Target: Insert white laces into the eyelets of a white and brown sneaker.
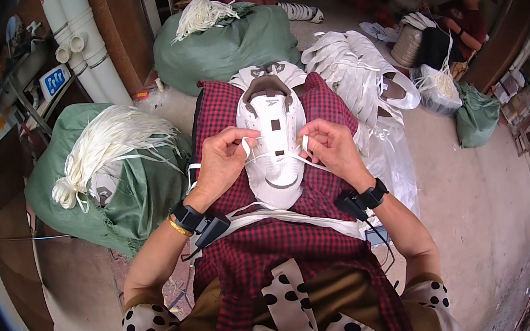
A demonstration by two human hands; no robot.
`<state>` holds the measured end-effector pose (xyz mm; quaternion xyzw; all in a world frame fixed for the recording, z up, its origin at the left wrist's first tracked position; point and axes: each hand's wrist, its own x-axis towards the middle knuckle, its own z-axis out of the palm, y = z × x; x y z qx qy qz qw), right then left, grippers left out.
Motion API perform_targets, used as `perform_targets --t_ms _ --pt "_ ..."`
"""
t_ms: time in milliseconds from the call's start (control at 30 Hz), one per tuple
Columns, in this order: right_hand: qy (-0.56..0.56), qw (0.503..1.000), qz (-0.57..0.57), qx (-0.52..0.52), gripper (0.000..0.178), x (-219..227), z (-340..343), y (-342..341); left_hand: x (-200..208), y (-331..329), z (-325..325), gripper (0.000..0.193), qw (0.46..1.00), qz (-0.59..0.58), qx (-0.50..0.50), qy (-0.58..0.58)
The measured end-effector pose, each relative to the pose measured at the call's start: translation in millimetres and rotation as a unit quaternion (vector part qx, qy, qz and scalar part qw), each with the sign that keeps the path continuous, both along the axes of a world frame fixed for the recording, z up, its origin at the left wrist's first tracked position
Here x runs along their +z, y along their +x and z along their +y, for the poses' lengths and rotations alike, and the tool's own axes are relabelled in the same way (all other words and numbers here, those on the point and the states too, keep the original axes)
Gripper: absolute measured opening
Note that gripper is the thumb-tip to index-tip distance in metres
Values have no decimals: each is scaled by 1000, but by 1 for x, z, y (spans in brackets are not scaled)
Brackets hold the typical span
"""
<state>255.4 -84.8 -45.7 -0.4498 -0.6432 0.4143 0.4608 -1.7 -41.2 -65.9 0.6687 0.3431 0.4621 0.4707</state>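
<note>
A white sneaker [274, 187] rests on my lap, its toe toward me and its brown-lined opening facing away. White shoelace [264, 156] runs across its lower eyelets, with loose parts out to both sides. My left hand [219, 161] is at the shoe's left edge, thumb and forefinger pinching the lace. On the opposite edge my right hand [336, 151] pinches the lace's other side, fingers curled. Beneath lies a red-and-black checked apron [242, 248]. More white laces [315, 220] are draped over it across my lap.
Green sacks topped with lace bundles stand at left [141, 210] and ahead [224, 45]. A pile of white shoes [347, 56] lies beyond my right knee, with clear plastic [386, 157] below. A person [464, 22] sits at far right near another green bag [478, 114]. White pipes [88, 48] rise at left.
</note>
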Motion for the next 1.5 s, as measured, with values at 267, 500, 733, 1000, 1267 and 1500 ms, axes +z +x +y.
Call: perform_targets --t_ms 267,500,733,1000,1267,1500 --pt "-17 997 63 -52 6 -7 -5 -5 -5 3 -21 12 1000 4 -19 18" --pt "41 996 -56 -56 5 1 -11 -7 -3 3 -29 12 999 31 -26 29" --pt "228 936 -265 -44 7 20 -5 -25 5 7 -31 15 998 50 19 28" --pt "-20 998 -61 1 9 5 5 -6 1 5 -29 13 998 54 33 25" --pt "-69 997 -25 23 12 8 8 -2 14 12 -30 8 992 92 60 54" --pt "-24 996 -72 54 19 15 16 0 24 26 -21 15 981 156 47 109"
